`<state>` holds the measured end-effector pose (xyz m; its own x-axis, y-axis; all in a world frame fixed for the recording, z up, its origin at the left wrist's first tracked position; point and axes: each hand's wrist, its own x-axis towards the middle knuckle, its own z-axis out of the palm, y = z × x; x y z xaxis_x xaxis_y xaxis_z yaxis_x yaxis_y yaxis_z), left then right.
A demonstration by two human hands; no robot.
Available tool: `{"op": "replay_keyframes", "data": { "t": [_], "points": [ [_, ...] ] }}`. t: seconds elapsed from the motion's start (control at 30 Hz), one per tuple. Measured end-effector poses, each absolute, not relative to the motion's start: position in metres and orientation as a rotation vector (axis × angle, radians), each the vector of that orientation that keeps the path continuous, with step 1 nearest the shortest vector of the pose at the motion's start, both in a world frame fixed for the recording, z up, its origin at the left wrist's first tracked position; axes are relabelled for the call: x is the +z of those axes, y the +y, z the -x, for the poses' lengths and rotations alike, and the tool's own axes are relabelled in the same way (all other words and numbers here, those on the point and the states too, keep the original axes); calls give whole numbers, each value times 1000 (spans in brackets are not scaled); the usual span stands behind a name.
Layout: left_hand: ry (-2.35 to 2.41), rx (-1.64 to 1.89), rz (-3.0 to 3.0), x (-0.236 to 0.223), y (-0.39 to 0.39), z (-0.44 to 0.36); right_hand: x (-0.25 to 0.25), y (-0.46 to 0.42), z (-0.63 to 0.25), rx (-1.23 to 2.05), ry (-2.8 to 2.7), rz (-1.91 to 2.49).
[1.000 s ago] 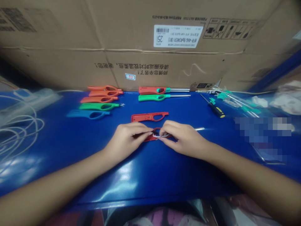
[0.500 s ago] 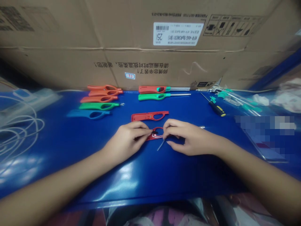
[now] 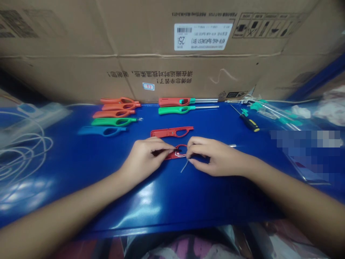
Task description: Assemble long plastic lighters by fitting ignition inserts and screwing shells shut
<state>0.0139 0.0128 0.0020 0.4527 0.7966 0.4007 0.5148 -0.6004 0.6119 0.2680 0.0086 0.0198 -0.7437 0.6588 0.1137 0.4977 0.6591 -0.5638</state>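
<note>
A red lighter half-shell (image 3: 169, 156) with white wires inside lies on the blue table in front of me. My left hand (image 3: 147, 154) pinches a small black part (image 3: 177, 150) at the shell's handle opening. My right hand (image 3: 207, 154) closes its fingers over the shell's front end; what they grip there is mostly hidden. A thin, clear tube (image 3: 184, 166) pokes out below the right fingertips. A metal tip (image 3: 233, 145) shows beyond the right hand. Just behind, a second red half-shell (image 3: 164, 133) lies with its inside up.
Orange, green and blue lighter handles (image 3: 113, 121) lie at the back left, near coiled white cable (image 3: 43, 140). Two lighters with metal tubes (image 3: 175, 110) are at the back middle. A screwdriver (image 3: 249, 123) and green-and-metal parts (image 3: 269, 109) lie right. A cardboard box (image 3: 81, 72) stands behind.
My left hand has shifted slightly left, and more of the black part shows at its fingertips. My right hand is nearly still.
</note>
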Motion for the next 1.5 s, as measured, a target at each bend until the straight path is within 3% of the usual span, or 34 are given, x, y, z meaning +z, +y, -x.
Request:
{"op": "replay_keyframes", "data": {
  "t": [0.13,0.3,0.43,0.7,1.03,1.3,1.5],
  "points": [
    [1006,862,-2595,3,11,-8,18,9,-267,718,-2567,938],
    [1024,422,-2969,14,-7,-7,18,9,-265,706,-2562,932],
    [1070,279,-3095,19,-22,-11,18,10,-263,680,-2535,933],
    [970,590,-2795,7,-5,-10,6,16,-261,527,-2367,969],
    [935,492,-2859,8,-4,-18,5,15,-259,526,-2376,1136],
    [825,792,-2696,-4,0,-16,3,14,-258,441,-2426,1164],
    [792,783,-2637,-5,3,-17,1,14,-258,379,-2498,1120]
  ]
}}
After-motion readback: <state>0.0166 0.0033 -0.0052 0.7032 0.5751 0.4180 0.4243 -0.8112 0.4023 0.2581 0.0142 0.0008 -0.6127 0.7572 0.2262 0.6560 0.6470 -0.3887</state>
